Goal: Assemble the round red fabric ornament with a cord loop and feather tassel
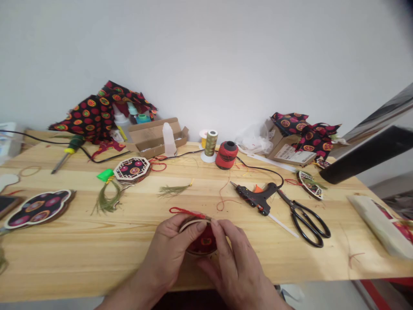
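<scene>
**Pinched at the rim: a wood-framed fabric disc (206,243)**

We find the disc at the near edge of the work, held off-centre above the pine tabletop (97,262) with both hands closed narrowly around it. The left hand (169,249) grips from 9 o'clock, its thumb lying across the upper rim. The right hand (235,265) comes in from 4 o'clock, its fingertips (214,224) pressing on the rim at the top. We judge that this opposed pinch steadies the thin frame while leaving the red-and-black fabric face visible between the palms. A red cord (187,211) runs from the disc toward 10 o'clock, lying clear of the fingers.

Taking the disc as our clock's centre, the tools lie within easy reach on the right: a black hot glue gun (258,199) at 2 o'clock and black-handled scissors (306,224) at 3 o'clock. A red thread spool (226,155) and an olive-gold spool (211,143) stand at 12 o'clock, upright so that they can pay out thread. An olive-green tassel (108,199) and an octagonal ornament (132,170) sit at 11 o'clock. Printed fabric scraps (90,114) are heaped farther back against the wall, away from the working area.
</scene>
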The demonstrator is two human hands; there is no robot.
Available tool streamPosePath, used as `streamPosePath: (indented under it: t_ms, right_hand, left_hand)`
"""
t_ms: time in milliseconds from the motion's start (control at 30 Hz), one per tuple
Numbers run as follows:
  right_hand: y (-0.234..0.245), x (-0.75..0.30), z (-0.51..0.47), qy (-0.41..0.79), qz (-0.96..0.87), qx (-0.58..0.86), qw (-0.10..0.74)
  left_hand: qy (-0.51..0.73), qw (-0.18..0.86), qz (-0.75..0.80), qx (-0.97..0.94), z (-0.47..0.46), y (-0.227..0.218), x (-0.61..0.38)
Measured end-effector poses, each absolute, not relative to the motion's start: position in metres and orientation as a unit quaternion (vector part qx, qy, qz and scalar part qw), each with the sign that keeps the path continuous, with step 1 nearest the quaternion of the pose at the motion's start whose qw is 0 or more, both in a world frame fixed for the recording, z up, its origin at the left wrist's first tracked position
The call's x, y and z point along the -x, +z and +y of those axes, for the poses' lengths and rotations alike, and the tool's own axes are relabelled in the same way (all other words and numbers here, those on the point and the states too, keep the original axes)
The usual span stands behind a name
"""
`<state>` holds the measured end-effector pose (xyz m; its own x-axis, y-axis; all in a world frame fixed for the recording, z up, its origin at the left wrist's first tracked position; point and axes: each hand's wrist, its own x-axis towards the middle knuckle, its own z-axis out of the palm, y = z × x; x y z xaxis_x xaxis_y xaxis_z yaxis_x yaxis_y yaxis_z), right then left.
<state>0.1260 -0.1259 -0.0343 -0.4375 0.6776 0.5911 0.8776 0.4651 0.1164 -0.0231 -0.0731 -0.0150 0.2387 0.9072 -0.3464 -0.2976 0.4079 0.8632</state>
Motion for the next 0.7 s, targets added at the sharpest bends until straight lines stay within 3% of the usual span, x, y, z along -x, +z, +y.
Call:
streamPosePath:
  t_ms: [700]
  right_hand:
    - [-0.0418,-0.1188,-0.1302,-0.248,-0.807,0.482,0.236]
  left_hand:
    - [0.409,0.699,0.465,-0.357,-0.0729,-0.0163,0.0242]
